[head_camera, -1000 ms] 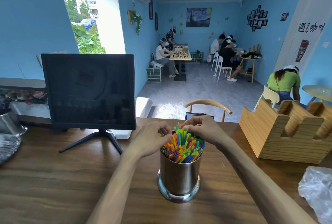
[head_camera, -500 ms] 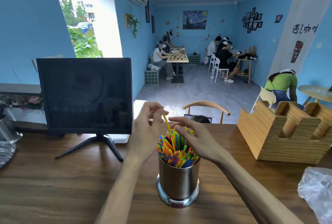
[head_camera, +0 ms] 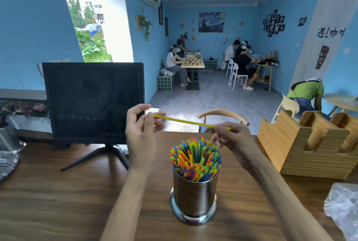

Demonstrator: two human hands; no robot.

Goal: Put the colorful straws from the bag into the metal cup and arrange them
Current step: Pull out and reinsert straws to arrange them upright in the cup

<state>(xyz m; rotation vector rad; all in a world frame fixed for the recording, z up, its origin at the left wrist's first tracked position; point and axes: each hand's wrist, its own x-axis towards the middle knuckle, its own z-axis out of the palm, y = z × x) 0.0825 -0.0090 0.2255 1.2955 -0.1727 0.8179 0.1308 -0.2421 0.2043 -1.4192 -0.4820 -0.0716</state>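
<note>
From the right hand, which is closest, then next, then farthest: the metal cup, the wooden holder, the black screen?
From the right hand:
1. Metal cup, just below and a little left of it.
2. Wooden holder, off to the right on the table.
3. Black screen, far over on the left side.

Glossy metal cup [head_camera: 194,196] on a smooth wood-grain table [head_camera: 58,202].

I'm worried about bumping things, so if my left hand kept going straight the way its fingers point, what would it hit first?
Probably the monitor: the left hand, pinching one end of the yellow straw, points up and away beside the screen's right edge. Depth is unclear, so it might pass just right of it.
</note>
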